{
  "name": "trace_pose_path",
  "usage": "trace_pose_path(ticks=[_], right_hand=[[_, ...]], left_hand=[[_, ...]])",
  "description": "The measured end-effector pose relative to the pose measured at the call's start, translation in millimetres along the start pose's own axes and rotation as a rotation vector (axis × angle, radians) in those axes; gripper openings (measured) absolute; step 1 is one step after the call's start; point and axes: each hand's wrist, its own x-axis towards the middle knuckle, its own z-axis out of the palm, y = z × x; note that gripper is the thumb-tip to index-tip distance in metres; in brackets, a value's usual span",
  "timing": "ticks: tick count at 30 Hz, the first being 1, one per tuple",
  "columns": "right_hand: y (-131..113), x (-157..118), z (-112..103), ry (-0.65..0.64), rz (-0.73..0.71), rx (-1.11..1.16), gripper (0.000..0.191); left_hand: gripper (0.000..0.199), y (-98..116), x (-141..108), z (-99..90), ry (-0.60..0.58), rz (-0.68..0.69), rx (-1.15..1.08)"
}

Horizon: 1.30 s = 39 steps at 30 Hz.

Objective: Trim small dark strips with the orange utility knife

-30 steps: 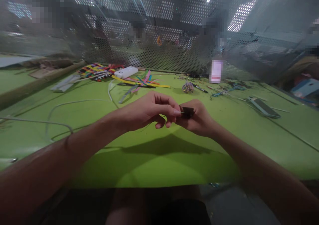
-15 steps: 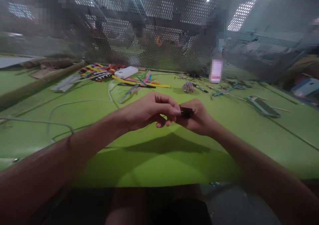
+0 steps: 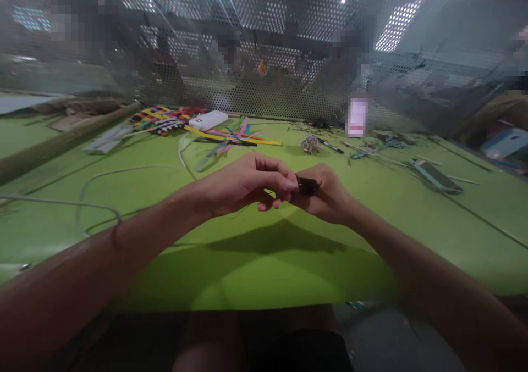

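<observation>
Both hands meet above the front part of the green table. My left hand pinches a thin green strand between thumb and fingers. Its fingertips are beside a small dark piece, which my right hand grips with closed fingers. The strand runs at the edge of the dark piece; how the two are joined is too small to tell. Below the left fingers a fine thread hangs toward the table.
Colourful strips, a white power bank and a woven multicoloured piece lie at the back. A wound ball, a pen and a grey-green tool lie right. A white cable curves left; a perforated metal screen stands behind.
</observation>
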Motion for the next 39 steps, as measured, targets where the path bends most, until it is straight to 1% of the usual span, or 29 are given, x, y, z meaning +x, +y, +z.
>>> trace_pose_path(ticks=[7,10,13,19,30,39], right_hand=[[-0.1,-0.7,0.5,-0.007,0.016,-0.001,0.032],[-0.6,-0.8,0.7,0.001,0.011,0.005,0.034],[-1.2,-0.5,0.5,0.002,0.002,0.008,0.035],[-1.2,-0.1,-0.6,0.0,-0.003,-0.018,0.032],[-1.2,-0.4,-0.5,-0.02,0.054,0.029,0.028],[-0.1,0.2,2.2,0.012,0.028,0.023,0.029]], left_hand=[[0.005,-0.8,1.2,-1.4,-0.016,-0.001,-0.007],[0.006,-0.6,1.1,-1.5,-0.02,-0.003,-0.009],[0.007,-0.6,0.6,-1.2,-0.014,0.001,-0.005],[0.009,-0.3,0.0,0.1,-0.004,-0.004,0.012],[0.004,-2.0,0.1,-1.9,-0.031,0.032,-0.005],[0.005,-1.6,-0.5,-0.4,0.009,0.016,-0.002]])
